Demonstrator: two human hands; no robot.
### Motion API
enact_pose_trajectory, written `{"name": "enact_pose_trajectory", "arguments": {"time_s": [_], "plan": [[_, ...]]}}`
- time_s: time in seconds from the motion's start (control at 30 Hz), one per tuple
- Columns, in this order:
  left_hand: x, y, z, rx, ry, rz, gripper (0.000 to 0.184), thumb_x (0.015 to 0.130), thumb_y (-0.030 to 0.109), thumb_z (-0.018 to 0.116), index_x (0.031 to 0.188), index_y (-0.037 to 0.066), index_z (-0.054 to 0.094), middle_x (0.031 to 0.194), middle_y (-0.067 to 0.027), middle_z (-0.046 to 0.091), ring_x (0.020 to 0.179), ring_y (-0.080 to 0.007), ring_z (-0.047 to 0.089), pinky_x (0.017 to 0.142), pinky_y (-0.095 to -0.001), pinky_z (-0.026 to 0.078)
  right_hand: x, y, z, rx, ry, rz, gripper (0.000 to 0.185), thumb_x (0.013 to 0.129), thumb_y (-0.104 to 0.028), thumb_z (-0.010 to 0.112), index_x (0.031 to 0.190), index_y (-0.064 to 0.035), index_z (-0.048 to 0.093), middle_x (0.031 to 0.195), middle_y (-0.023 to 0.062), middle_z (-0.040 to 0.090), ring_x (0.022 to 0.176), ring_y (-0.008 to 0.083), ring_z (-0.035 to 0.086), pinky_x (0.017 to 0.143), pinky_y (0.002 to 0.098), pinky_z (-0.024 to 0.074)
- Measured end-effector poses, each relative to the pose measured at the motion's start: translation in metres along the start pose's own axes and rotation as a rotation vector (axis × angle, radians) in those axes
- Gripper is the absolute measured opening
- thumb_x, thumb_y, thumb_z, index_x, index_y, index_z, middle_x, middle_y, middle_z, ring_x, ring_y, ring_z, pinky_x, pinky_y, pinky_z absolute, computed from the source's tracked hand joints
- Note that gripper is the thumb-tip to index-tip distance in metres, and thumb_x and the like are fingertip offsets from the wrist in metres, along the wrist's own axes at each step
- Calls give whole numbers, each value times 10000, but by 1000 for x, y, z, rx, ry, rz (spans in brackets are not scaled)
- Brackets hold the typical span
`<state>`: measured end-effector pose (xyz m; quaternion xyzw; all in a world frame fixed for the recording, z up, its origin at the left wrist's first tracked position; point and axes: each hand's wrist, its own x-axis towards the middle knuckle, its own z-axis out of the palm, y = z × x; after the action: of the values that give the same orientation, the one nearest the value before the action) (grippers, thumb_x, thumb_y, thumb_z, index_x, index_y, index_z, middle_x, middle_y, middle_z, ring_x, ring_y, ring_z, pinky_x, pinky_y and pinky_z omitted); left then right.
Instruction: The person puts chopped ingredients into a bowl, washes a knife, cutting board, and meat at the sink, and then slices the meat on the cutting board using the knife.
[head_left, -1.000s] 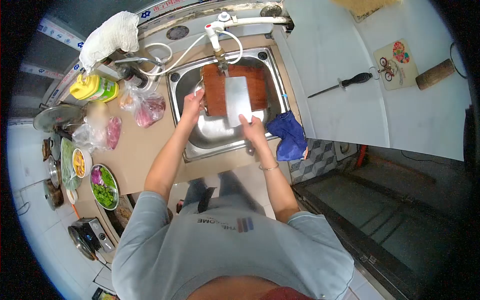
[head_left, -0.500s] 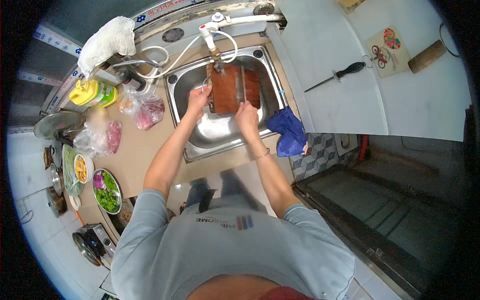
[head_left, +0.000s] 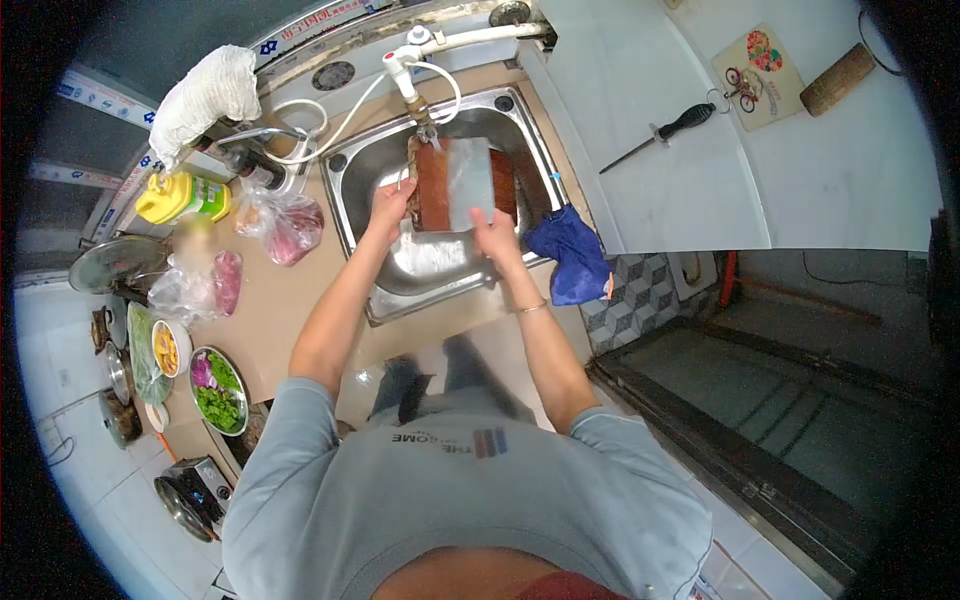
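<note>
A reddish-brown wooden cutting board point(head_left: 433, 190) is held over the steel sink point(head_left: 420, 262), under the faucet point(head_left: 412, 90). My left hand point(head_left: 392, 207) grips the board's left edge. Closed around the lower end of a wide cleaver point(head_left: 470, 185) is my right hand point(head_left: 497, 240); its handle is mostly hidden by the fingers. The blade's broad face shows in front of the board; whether they touch is unclear. Water appears at the spout, near the board's top edge.
A dark blue cloth point(head_left: 572, 255) hangs at the sink's right corner. Left on the counter are bagged meat point(head_left: 292, 232), a yellow jug point(head_left: 182, 198), a bowl of yellow pieces point(head_left: 170, 348) and a plate of greens point(head_left: 218, 395). A sharpening rod point(head_left: 660, 135) lies at the right.
The cleaver's blade first turned edge-on over the board, then came back to show its broad face. My left hand stays on the board's edge. The whole view has shifted slightly.
</note>
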<state>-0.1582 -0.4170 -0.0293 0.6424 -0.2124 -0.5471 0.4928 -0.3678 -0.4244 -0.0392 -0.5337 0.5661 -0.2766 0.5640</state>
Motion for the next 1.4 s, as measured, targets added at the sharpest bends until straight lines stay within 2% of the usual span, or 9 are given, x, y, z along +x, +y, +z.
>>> {"name": "enact_pose_trajectory", "arguments": {"time_s": [0.17,0.37,0.53,0.63,0.7,1.1,1.17,1.27,1.4], "plan": [[-3,0,-18,-20,-29,32,194,902,263,606,889,78,663,713,44,611,579,-55,543,466,-211,366,36,42,-17,-357,228,-5,298,916,-262,570,767,-5,547,524,48,515,426,127,484,398,304,368],[-21,12,16,-67,34,35,192,922,254,578,902,81,659,718,47,621,536,-22,505,456,-203,351,-18,-39,21,517,-93,176,256,925,-264,583,818,-35,540,548,-8,454,423,86,411,398,260,353],[-30,2,-8,-256,13,43,178,917,243,582,967,84,644,773,50,635,557,-29,529,464,-185,371,-1,-20,-1,290,-59,185,301,906,-310,612,799,-30,588,566,0,494,441,68,422,406,246,353],[-50,14,-18,-230,29,63,178,920,229,574,992,80,640,815,42,648,601,-33,557,473,-170,388,35,2,-25,-650,363,-363,316,905,-287,557,804,7,608,677,209,629,615,375,624,564,453,484],[-42,1,-34,-265,-14,99,180,913,214,585,971,57,649,807,15,659,605,-55,584,503,-199,414,42,-6,-36,-672,386,-202,301,900,-263,523,825,15,611,796,281,625,778,479,602,692,524,490],[14,-25,4,-139,88,-5,169,894,252,622,939,92,650,835,13,656,662,-75,593,520,-243,440,19,-33,-2,-564,179,-459,311,900,-261,535,822,27,620,723,235,631,621,373,632,579,473,479],[18,-32,11,-186,49,-9,169,888,262,629,934,101,649,807,26,645,652,-71,582,512,-221,414,7,-49,-1,-84,-50,-36,326,911,-304,585,775,-8,579,578,68,562,462,186,525,462,311,416],[-13,-12,15,-171,105,-25,191,888,291,631,895,100,650,753,26,623,613,-66,546,507,-226,384,10,-42,6,197,-208,155,334,912,-337,598,773,-37,551,562,-28,454,456,63,402,434,249,358],[-40,-9,-11,-324,81,-2,185,894,271,620,919,91,652,745,40,622,556,-36,491,485,-202,345,32,-8,-21,89,-228,205,332,886,-348,638,796,-40,555,568,-15,462,435,74,393,412,244,346]]}}
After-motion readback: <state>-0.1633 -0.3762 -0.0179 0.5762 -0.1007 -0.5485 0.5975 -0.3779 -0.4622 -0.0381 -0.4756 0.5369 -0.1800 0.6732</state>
